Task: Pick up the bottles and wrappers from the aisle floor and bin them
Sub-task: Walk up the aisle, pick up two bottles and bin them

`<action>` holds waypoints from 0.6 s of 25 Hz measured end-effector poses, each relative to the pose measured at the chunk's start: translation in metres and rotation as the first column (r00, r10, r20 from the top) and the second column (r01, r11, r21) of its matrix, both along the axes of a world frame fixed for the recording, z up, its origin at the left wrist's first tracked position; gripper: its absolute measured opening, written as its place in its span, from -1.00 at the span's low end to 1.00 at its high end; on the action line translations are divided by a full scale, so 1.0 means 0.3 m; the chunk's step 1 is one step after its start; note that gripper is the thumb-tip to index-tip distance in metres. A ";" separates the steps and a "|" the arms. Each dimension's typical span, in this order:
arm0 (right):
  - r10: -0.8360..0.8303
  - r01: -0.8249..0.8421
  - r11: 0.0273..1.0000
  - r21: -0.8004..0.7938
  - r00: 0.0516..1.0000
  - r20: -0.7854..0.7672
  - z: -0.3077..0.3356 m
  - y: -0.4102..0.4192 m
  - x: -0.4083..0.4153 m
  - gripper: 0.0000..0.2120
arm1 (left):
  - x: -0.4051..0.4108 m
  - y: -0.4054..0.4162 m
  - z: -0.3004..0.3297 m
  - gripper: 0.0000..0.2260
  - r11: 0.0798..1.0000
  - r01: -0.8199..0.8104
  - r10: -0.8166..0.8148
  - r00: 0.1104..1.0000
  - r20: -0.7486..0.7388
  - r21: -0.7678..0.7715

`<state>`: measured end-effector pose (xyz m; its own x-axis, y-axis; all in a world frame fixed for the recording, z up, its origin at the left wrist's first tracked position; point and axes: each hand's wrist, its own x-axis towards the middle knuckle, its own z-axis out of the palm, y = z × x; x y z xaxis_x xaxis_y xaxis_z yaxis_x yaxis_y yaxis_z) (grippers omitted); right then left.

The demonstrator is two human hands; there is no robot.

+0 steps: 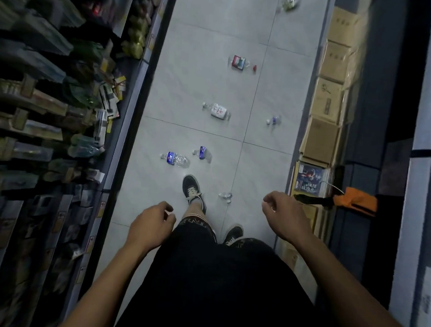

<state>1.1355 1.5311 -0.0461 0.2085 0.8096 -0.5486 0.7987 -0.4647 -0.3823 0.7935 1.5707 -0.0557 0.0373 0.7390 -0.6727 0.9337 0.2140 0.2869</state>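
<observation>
1. Looking down the aisle floor [208,72], I see pale grey tiles with thin dark joints, running between dim shelving.
2. The left shelves [53,104] hold packaged goods on pegs; detail is blurred.
3. Along the right edge stands a row of brown cardboard boxes [325,103], with a printed carton [309,177] at its near end.
4. My left hand [150,226] hangs over the floor, fingers loosely curled, holding nothing.
5. My right hand [282,214] likewise has loosely curled fingers and holds nothing.
6. Nearest litter: a small crushed clear piece [225,196] just beside my forward shoe [193,192].
7. Ahead of that shoe lie two clear bottles with blue labels, one at left [175,159] and one at right [203,153], near each other but apart.
8. Further on lies a bottle with a white label [218,111]; a small bottle [274,120] lies nearer the boxes.
9. Beyond, a red and green labelled bottle [239,63] lies with a red cap [254,68] just beside it.
10. At the far end lies a pale bottle [289,2], blurred.
11. An orange-handled tool [355,201] juts from the right shelving.
</observation>
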 end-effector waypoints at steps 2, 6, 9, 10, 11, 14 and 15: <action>-0.026 0.025 0.997 -0.067 0.999 -0.021 -0.023 0.058 -0.034 -0.83 | -0.018 0.142 -0.025 -0.73 1.000 0.011 -0.011 1.000 0.004 -0.019; -0.085 0.075 0.982 -0.171 0.995 -0.054 -0.113 0.173 -0.080 -0.85 | -0.006 0.419 -0.113 -0.72 0.996 0.066 -0.065 0.998 0.016 -0.059; -0.120 0.103 0.964 -0.244 0.991 -0.057 -0.217 0.243 -0.081 -0.89 | 0.051 0.563 -0.219 -0.73 0.990 0.092 -0.091 0.996 0.011 -0.105; -0.123 0.102 0.958 -0.269 0.990 -0.062 -0.269 0.262 -0.078 -0.89 | 0.077 0.596 -0.267 -0.74 0.989 0.092 -0.091 0.996 0.013 -0.119; -0.124 0.098 0.951 -0.295 0.990 -0.070 -0.340 0.287 -0.072 -0.88 | 0.105 0.632 -0.334 -0.75 0.988 0.082 -0.081 0.997 0.017 -0.129; -0.131 0.082 0.920 -0.384 0.986 -0.103 -0.670 0.340 -0.052 -0.89 | 0.191 0.695 -0.631 -0.82 0.985 0.005 -0.006 1.000 -0.006 -0.170; -0.135 0.077 0.905 -0.419 0.985 -0.111 -0.799 0.351 -0.053 -0.88 | 0.211 0.700 -0.759 -0.85 0.982 -0.025 0.022 1.000 -0.021 -0.189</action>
<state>1.1196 1.6363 -0.2857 0.1816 0.4827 -0.8568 0.6907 -0.6828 -0.2382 0.8569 1.7807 -0.2835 0.0076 0.5987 -0.8010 0.9326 0.2847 0.2217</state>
